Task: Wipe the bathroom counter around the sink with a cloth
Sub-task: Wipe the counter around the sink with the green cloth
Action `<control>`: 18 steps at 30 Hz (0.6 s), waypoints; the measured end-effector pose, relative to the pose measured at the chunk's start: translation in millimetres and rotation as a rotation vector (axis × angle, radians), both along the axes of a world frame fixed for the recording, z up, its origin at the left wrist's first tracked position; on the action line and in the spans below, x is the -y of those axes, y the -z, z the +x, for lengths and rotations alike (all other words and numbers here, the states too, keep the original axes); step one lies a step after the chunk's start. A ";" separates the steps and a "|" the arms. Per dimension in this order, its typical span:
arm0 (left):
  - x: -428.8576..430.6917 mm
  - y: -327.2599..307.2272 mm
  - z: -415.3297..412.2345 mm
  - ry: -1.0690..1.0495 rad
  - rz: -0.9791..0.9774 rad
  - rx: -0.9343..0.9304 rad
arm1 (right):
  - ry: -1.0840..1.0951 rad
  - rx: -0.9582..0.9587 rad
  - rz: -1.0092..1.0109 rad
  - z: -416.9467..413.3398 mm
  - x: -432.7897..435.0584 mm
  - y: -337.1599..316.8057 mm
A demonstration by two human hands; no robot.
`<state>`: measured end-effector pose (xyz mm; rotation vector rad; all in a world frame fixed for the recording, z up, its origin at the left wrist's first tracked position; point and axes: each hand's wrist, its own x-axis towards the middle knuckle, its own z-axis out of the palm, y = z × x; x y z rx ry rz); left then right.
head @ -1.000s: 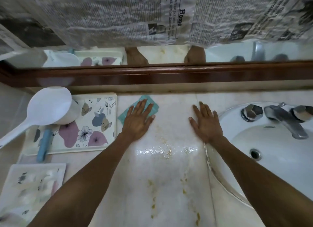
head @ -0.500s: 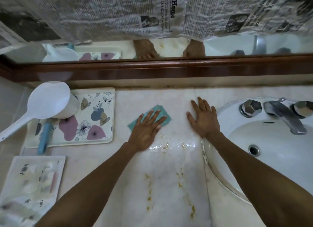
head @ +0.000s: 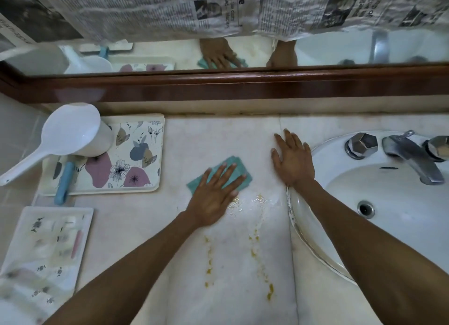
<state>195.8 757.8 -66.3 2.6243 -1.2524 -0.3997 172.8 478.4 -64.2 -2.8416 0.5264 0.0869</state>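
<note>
- On the pale marble counter [head: 136,227], left of the sink [head: 398,203], the left hand [head: 213,193] lies palm-down on a teal cloth [head: 233,169], fingers spread wide and flat; it presses the cloth to the stone rather than gripping it.
- Teal edges of the cloth show beyond the fingertips and at the hand's left side; the rest is hidden under the palm.
- Just beside the sink's left rim, the right hand [head: 291,159] rests flat on the counter, fingers splayed and holding nothing, its wrist lying over the rim.
- Between the two hands and just nearer the camera sits a wet, shiny patch [head: 250,201] with yellowish specks; two trails of yellow-brown stains [head: 209,261] run from it toward the counter's front edge.
- At the back of the sink stand a metal faucet [head: 413,159] and two faceted chrome knobs [head: 362,143].
- Far left, a floral tray [head: 136,154] carries a white scoop [head: 68,133] and a blue-handled item [head: 64,181]; a second, blurred tray [head: 48,247] lies nearer the camera.
- Behind the counter, a wood-framed mirror [head: 243,55], partly covered by newspaper [head: 145,9], reflects both hands and the cloth.
</note>
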 end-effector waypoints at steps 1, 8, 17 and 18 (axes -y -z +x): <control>-15.5 -1.7 1.0 0.041 0.000 0.002 | 0.000 -0.003 0.002 -0.4 -0.1 -0.1; 18.2 0.9 89.6 -0.336 0.044 0.027 | -0.042 -0.009 0.018 -7.3 1.5 -2.8; 31.0 0.6 -19.7 -0.058 -0.004 -0.011 | 0.004 0.049 -0.040 -15.6 2.6 0.1; 10.8 -0.3 -28.1 -0.012 0.003 -0.010 | 0.006 0.054 -0.041 -15.7 2.3 -0.1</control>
